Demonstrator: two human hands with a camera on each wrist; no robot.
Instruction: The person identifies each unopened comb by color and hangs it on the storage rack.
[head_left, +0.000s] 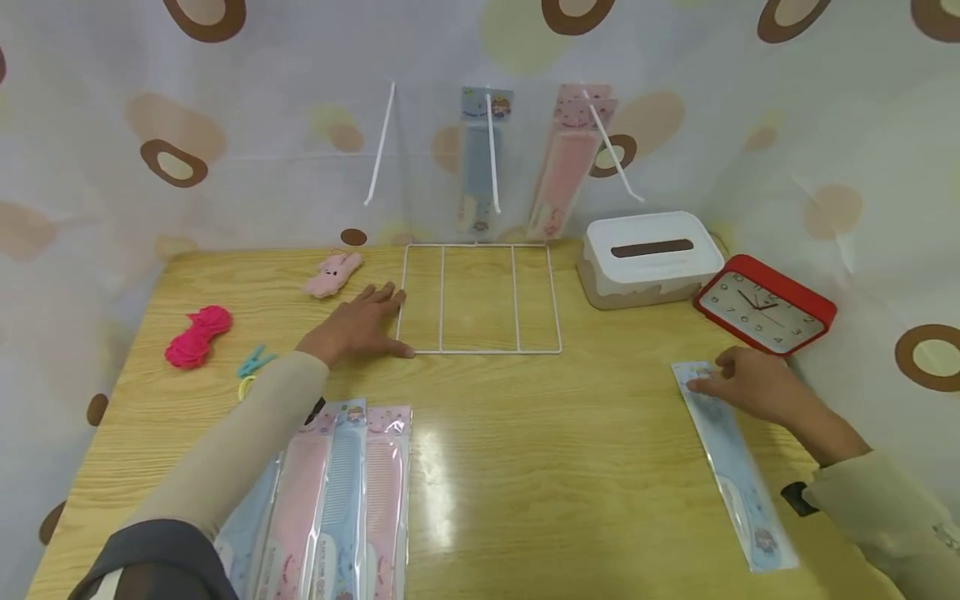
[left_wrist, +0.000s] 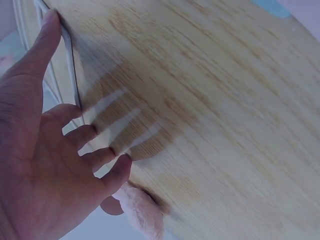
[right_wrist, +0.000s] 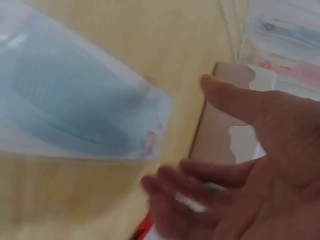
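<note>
My left hand [head_left: 366, 325] is spread at the left side of a white wire rack [head_left: 480, 352], its thumb at the front corner and fingertips along the side wire. The left wrist view shows the palm [left_wrist: 65, 170] with relaxed fingers by that wire. On the right, a blue comb in a clear packet [head_left: 731, 462] lies slanted on the table. My right hand [head_left: 757, 383] hovers at the packet's upper end. In the right wrist view, the thumb and fingers stand apart near the end of the packaged blue comb [right_wrist: 75, 95], nothing held between them.
Several packaged pink and blue combs [head_left: 341, 500] lie at front left. More hang on the white hooks [head_left: 492, 158] behind the rack. A tissue box [head_left: 648, 258] and red clock [head_left: 765, 304] stand back right; a pink toy [head_left: 333, 273], pink yarn [head_left: 197, 336] and clip [head_left: 255, 361] lie left.
</note>
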